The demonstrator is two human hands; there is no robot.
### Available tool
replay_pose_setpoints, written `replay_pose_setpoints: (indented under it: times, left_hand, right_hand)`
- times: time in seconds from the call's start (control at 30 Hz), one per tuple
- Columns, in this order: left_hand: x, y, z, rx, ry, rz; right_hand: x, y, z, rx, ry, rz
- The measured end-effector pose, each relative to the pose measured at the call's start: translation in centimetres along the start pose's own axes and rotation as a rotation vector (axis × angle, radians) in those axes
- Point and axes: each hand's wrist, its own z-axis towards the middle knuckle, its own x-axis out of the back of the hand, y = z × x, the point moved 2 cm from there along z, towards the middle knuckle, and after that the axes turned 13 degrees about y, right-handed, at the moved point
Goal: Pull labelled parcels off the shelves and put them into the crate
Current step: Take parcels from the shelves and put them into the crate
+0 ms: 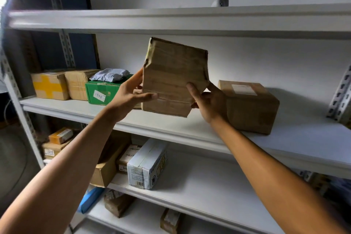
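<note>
Both hands hold a taped brown cardboard parcel tilted up in front of the middle shelf. My left hand grips its left side, thumb across the lower front. My right hand holds the lower right corner from beneath. No label shows on the face turned to me. Another brown parcel with a white label stands on the shelf just right of my right hand. No crate is in view.
On the same shelf at the left sit a green box with a white tag, a grey bag on it, and two taped brown boxes. The lower shelves hold a white carton and several brown boxes.
</note>
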Motion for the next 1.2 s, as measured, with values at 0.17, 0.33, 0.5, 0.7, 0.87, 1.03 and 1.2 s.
replay_pose_setpoints:
  times: [0.17,0.33,0.5,0.7,0.87,1.03,1.2]
  left_hand:
    - [0.4,0.5,1.2,-0.1,0.089,0.139]
    - [0.8,1.0,2.2,-0.1,0.147,0.206]
    - [0.3,-1.2,1.2,0.055,0.451,0.168]
    - [-0.6,-3.2,0.5,0.326,0.49,0.052]
    - [-0.2,-3.0,0.2,0.499,0.433,0.048]
    - [-0.4,-2.7,-0.9,0.653,0.288,0.059]
    - [-0.1,-2.3,-1.8,0.755,0.28,-0.168]
  right_hand:
    - [-0.5,-0.9,-0.3,-0.001,0.002,-0.005]
    - [-0.2,-2.6,0.5,0.047,0.13,-0.13]
    - [-0.7,-4.4,0.6,-0.028,0.174,-0.133]
    - [-0.7,-5.4,1.4,0.06,-0.009,-0.061]
    - [0.1,-4.7,1.5,0.017,-0.247,-0.06]
    - [-0.2,-3.4,1.0,-0.105,-0.384,-0.075]
    - [-0.1,-4.5,1.2,-0.377,-0.37,-0.109]
